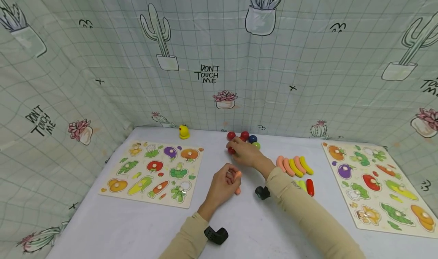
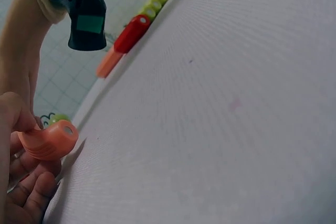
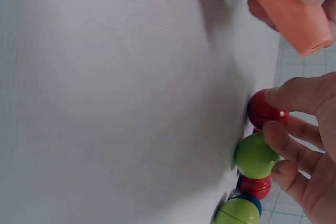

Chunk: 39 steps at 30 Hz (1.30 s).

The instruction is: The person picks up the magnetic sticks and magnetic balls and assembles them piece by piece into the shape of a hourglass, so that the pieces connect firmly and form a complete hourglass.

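In the head view, holds an orange toy (image 1: 238, 191) in the left hand (image 1: 219, 183), with fingers curled round it, close to the white table (image 1: 239, 228). Pinches a red ball (image 1: 231, 151) with the right hand (image 1: 244, 152), at the near side of a bunch of balls (image 1: 253, 139). Has a yellow duck (image 1: 184, 132) to the left and a row of bendy pink and yellow toys (image 1: 296, 167) to the right. In the left wrist view, grips the orange toy with its round end poking out. Shows a red toy (image 2: 131, 34) and a bumpy green toy (image 2: 154, 4) farther off. In the right wrist view, puts the thumb on the red ball, right beside a green ball (image 3: 257, 156); cannot tell if a finger touches the green ball too.
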Available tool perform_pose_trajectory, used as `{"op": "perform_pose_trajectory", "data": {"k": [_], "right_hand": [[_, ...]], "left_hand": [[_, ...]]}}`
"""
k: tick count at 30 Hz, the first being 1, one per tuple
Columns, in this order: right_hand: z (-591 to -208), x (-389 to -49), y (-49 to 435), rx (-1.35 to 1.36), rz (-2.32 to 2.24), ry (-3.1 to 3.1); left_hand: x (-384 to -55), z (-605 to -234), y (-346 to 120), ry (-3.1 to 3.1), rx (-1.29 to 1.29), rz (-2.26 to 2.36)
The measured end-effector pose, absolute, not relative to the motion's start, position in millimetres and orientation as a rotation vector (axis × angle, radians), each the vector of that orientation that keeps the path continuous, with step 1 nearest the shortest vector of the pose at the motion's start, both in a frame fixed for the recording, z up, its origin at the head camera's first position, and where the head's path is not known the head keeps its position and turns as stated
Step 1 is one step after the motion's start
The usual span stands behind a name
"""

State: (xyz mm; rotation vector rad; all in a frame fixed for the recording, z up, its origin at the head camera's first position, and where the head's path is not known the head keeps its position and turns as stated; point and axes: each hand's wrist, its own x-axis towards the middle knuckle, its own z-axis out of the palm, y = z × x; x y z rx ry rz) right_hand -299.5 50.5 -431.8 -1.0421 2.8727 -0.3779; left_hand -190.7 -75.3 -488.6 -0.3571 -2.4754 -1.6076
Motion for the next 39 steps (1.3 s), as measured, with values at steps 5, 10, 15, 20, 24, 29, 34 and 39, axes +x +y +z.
{"op": "perform_pose_trajectory", "data": {"k": [5,10,15,20,24,29,34,39], "right_hand": [[-433.5,-300.9,49.1,-1.026,-0.360,2.910],[-437.1,-301.2,47.7,-1.023,-0.353,2.936],[-440.4,-301.2,46.5,-1.009,-0.318,2.945],[-440.8,-300.2,45.1,-1.009,-0.377,2.958],[-440.6,-299.5,44.4,-0.999,-0.485,2.952],[-440.5,-299.9,47.0,-0.989,-0.593,2.965],[-437.7,-298.3,52.1,-0.973,-0.745,2.958],[-434.2,-295.6,58.4,-0.950,-0.937,2.920]], "left_hand": [[-191.1,-489.4,-75.7,-2.487,-0.353,-1.606],[-190.7,-490.5,-75.1,-2.483,-0.345,-1.620],[-190.7,-491.1,-73.8,-2.474,-0.365,-1.636],[-191.3,-490.4,-73.6,-2.469,-0.371,-1.624],[-190.7,-489.3,-75.3,-2.467,-0.374,-1.617],[-190.1,-489.1,-76.4,-2.457,-0.383,-1.618],[-190.5,-489.6,-76.4,-2.456,-0.383,-1.610],[-191.4,-489.1,-76.6,-2.469,-0.372,-1.614]]}}
